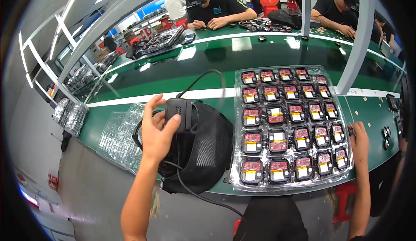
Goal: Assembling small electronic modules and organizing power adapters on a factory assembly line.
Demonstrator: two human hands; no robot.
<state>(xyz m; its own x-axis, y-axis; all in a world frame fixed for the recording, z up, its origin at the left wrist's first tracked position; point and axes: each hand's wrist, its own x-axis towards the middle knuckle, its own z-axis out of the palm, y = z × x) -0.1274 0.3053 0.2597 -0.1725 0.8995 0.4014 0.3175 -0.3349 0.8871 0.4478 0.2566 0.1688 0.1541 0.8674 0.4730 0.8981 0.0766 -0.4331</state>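
My left hand [159,130] grips a small black box-shaped device [178,113] with slots in its face, thumb on one side and fingers behind. A black cable [203,74] loops up from the device. Right below it, a black mesh bag [210,143] lies on the near edge of the green bench. To the right of the bag is a transparent plastic tray [271,156] with rows of black square modules, each showing a red, yellow and white face. Beside the tray's right edge, my right hand [359,138] has its fingers curled in; what they hold, if anything, is hidden.
Transparent empty trays [119,132] are stacked left of the bag. A grey post [353,46] rises behind the tray. Small black parts [385,135] lie at the far right. Across the green belt [208,54], a person [219,7] handles small parts beside a phone [188,38].
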